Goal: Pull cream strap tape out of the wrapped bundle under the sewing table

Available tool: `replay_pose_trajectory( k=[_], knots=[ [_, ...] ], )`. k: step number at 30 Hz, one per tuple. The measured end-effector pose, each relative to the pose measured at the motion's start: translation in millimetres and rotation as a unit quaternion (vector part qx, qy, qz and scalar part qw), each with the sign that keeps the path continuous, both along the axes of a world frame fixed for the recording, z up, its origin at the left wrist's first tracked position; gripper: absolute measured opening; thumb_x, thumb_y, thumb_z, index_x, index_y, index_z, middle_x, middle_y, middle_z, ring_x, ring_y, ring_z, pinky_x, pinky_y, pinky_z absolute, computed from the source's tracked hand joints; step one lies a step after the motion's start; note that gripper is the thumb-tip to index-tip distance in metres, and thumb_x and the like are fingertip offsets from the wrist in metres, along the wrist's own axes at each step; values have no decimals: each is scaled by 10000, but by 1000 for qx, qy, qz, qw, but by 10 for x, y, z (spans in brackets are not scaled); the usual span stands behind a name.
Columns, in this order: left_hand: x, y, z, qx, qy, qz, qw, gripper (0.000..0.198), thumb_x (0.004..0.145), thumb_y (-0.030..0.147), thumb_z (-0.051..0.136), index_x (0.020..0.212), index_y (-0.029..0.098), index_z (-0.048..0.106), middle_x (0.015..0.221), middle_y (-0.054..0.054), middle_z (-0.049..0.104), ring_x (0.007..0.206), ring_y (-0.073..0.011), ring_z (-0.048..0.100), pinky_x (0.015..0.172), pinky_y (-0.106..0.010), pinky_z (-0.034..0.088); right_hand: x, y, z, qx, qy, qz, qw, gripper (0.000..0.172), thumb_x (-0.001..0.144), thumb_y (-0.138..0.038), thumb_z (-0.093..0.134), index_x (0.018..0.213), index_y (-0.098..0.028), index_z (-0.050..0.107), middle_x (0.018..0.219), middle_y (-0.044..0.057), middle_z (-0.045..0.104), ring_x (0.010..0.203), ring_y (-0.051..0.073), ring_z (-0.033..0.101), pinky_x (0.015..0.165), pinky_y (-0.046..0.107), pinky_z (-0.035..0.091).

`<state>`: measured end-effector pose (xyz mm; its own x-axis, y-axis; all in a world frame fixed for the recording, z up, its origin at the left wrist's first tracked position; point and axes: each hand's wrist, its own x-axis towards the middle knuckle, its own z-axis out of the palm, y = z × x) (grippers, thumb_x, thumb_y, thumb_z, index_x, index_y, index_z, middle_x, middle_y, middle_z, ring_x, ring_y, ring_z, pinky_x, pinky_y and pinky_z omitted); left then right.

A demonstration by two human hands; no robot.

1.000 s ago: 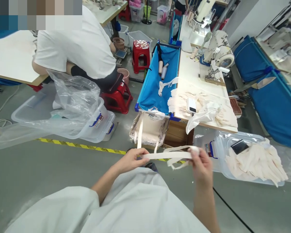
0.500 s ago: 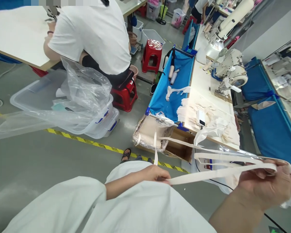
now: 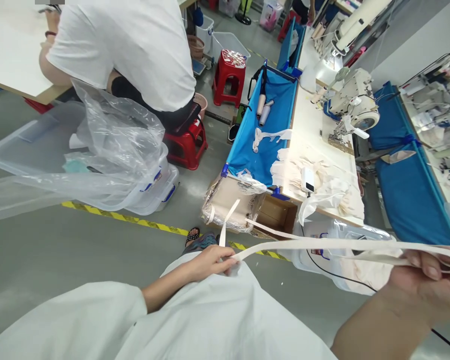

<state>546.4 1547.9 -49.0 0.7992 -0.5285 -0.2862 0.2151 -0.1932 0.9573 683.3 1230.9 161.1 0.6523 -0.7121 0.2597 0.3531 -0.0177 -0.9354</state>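
Note:
A long cream fabric strip (image 3: 303,244) stretches between my two hands. Near my waist, my left hand (image 3: 210,261) is closed around it, and a short end stands up above the fingers. My right hand (image 3: 429,277), at the far right edge, grips gathered loops of the same strip; part of this hand lies outside the view. One length runs from the right hand back toward a plastic-wrapped bundle of cream material (image 3: 228,197), which sits at the end of the sewing table over an open cardboard box (image 3: 275,217).
A person in a white shirt (image 3: 131,45) sits on a red stool (image 3: 189,147) at left, beside clear plastic bins (image 3: 135,200). Ahead is a sewing table (image 3: 303,117) with a sewing machine (image 3: 354,105), cream fabric pieces (image 3: 330,175) and a blue cloth sling (image 3: 262,145).
My left hand has moved left and slightly up; my right hand has moved further right, partly out of view. The strip between them is drawn out longer, and the whole view has shifted slightly.

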Motion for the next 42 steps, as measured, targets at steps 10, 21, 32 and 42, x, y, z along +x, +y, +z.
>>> replay_pose_trajectory(
  k=[10,21,32,42],
  knots=[
    [-25,-126,202,-51,24,-10,998,460,926,528,545,1049,136,751,700,-8,578,616,-118,444,560,-243,295,-32,-73,-299,-86,-17,129,988,62,533,-244,557,574,-200,541,385,-80,426,311,68,265,335,231,215],
    [-226,-3,561,-206,250,26,946,486,857,617,689,986,150,729,857,-27,621,726,-121,482,638,-220,350,-199,78,-494,-45,43,130,990,219,578,-191,733,751,-111,626,634,-29,619,350,45,431,372,223,364],
    [-233,-110,445,-116,102,-4,988,429,896,548,620,1009,158,759,914,-55,697,745,-152,540,659,-247,390,-262,160,-557,-58,72,165,982,261,618,-265,819,718,-131,618,728,-19,659,347,37,443,364,219,383],
    [-192,-154,225,85,50,11,995,346,885,492,463,880,183,618,636,11,626,622,-164,546,623,-264,360,-221,151,-564,-117,63,156,979,273,662,-326,841,803,-150,689,726,-10,667,432,78,506,425,236,425]
  ],
)
